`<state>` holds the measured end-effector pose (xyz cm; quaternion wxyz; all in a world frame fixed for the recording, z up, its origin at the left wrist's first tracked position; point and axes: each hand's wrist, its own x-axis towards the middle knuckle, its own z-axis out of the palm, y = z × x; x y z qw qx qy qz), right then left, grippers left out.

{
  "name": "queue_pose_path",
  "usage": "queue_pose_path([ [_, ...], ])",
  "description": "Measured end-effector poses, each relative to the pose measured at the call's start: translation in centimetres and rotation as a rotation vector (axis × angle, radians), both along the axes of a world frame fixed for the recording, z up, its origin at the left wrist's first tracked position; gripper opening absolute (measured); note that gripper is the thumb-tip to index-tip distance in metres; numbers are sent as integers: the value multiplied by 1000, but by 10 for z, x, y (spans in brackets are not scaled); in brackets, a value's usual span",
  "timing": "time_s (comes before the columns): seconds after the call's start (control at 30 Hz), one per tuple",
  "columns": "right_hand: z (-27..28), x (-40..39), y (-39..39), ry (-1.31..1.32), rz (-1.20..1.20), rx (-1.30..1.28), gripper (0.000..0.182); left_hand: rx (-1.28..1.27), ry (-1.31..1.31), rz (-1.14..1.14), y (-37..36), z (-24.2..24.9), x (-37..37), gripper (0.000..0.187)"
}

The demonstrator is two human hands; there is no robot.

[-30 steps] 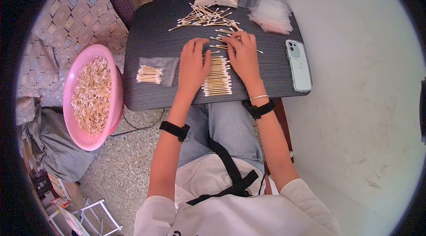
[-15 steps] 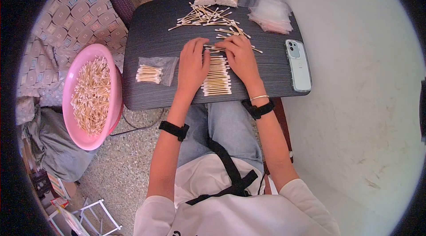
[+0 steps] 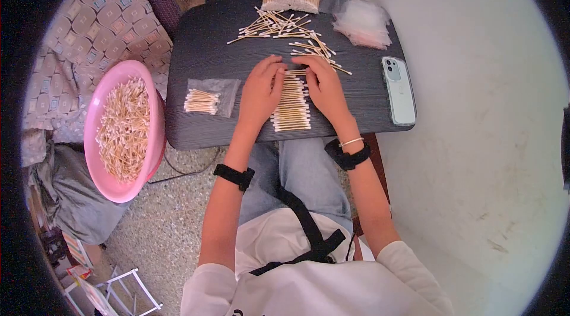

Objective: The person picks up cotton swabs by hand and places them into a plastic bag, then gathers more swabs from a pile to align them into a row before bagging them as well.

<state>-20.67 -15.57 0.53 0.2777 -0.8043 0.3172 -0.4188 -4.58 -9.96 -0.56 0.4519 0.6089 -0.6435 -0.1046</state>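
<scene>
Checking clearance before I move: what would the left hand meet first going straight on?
Probably the loose pile of cotton swabs, ahead of the left hand; its height is unclear, so it might pass over them.

wood-stemmed cotton-tipped swabs, matt grained tabletop, smooth plastic basin, glossy clear plastic bag, denim jeans

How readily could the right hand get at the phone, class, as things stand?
Probably yes: the right hand is already over the table, and only bare tabletop shows directly between it and the phone.
</scene>
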Motion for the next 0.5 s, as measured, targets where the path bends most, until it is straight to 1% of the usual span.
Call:
queue_pose_path([
  [0.1, 0, -1, 3, -4, 14, 70, 34, 2, 218, -18, -1, 4, 3, 25],
  [0.2, 0, 2, 2, -42, 66, 116, 36, 14, 264, -9, 0, 8, 3, 26],
  [0.3, -2, 6, -2, -5, 96, 82, 36, 0, 200, -6, -2, 3, 3, 26],
  [0.4, -6, 9, -8, -59, 169, 86, 38, 19, 194, 1, -2, 2, 3, 26],
  [0.5, -7, 12, -9, -296, 275, 293, 37, 4, 108, -14, -1, 1, 2, 26],
])
